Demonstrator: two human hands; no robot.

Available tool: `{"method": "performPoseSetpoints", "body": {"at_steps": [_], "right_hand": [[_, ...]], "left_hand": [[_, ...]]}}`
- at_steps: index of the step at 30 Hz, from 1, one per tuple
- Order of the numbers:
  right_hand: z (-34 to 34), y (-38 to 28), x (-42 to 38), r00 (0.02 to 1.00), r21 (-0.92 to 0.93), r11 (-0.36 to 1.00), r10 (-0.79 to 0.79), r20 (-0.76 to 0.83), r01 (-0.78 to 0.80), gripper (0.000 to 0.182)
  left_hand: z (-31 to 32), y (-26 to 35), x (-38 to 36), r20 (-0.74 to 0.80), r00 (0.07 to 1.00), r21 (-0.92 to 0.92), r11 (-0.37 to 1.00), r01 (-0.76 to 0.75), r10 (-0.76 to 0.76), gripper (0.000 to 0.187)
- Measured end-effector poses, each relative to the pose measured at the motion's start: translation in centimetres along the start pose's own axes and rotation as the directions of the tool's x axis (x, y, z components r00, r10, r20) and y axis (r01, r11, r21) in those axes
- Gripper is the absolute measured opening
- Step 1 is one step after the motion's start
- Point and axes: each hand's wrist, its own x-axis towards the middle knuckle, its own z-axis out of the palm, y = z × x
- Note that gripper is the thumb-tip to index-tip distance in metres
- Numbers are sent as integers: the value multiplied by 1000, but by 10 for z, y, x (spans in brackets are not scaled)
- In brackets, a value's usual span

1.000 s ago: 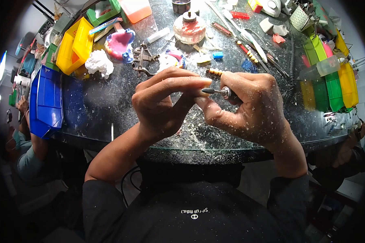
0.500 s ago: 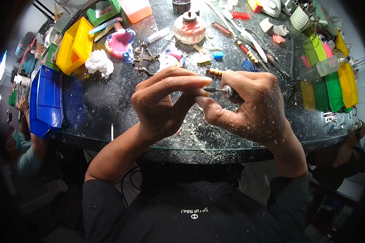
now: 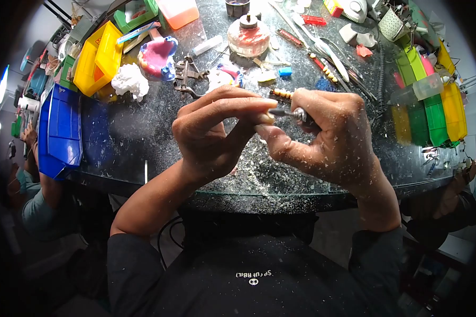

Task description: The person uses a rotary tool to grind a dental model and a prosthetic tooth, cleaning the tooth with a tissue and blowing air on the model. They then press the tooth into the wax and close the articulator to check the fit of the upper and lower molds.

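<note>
My right hand [image 3: 333, 132] is closed round a rotary handpiece [image 3: 309, 124], its metal nose pointing left. A dark grey grinding bit [image 3: 283, 112] sticks out of it and reaches my left fingertips. Thumb and fingers of my left hand [image 3: 211, 127] pinch a small tooth-coloured piece [image 3: 270, 119], mostly hidden by the fingers. My right thumb rests against the left fingertips. Pale dust speckles my right hand. Just beyond the hands lie a strip of artificial teeth [image 3: 281, 93] and a dental model [image 3: 226, 77] partly covered by my left hand.
Pale shavings [image 3: 254, 179] cover the black tabletop's near edge. Farther back are a pink-and-blue dental model [image 3: 158, 57], a metal articulator [image 3: 186, 76], crumpled tissue [image 3: 130, 82] and a glass burner [image 3: 248, 38]. Bins flank both sides, including a blue bin [image 3: 63, 132]. Another person's arm [image 3: 31, 137] shows far left.
The handpiece and its bit have shifted very slightly right and turned a little at my left fingertips. More of the pale piece shows. Both hands keep nearly the same place.
</note>
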Motion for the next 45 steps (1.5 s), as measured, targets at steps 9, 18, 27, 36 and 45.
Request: {"method": "performPoseSetpoints", "body": {"at_steps": [9, 18, 27, 36, 45], "right_hand": [[5, 2, 0, 1000, 11, 1000, 2, 10, -2, 52], [-1, 0, 1, 1000, -16, 1000, 6, -4, -6, 46], [0, -1, -1, 1000, -56, 998, 0, 20, 1, 49], [0, 0, -2, 999, -58, 998, -37, 15, 38, 43], [-1, 2, -2, 998, -52, 997, -58, -5, 58, 42]], "left_hand": [[-2, 3, -3, 17, 998, -10, 998, 59, -59, 16], [0, 0, 0, -8, 1000, 27, 1000, -4, 4, 16], [-1, -2, 2, 12, 998, 108, 992, -59, 58, 26], [0, -1, 2, 19, 998, 106, 993, -54, 52, 25], [0, -2, 1, 16, 999, 81, 995, -50, 49, 22]]}}
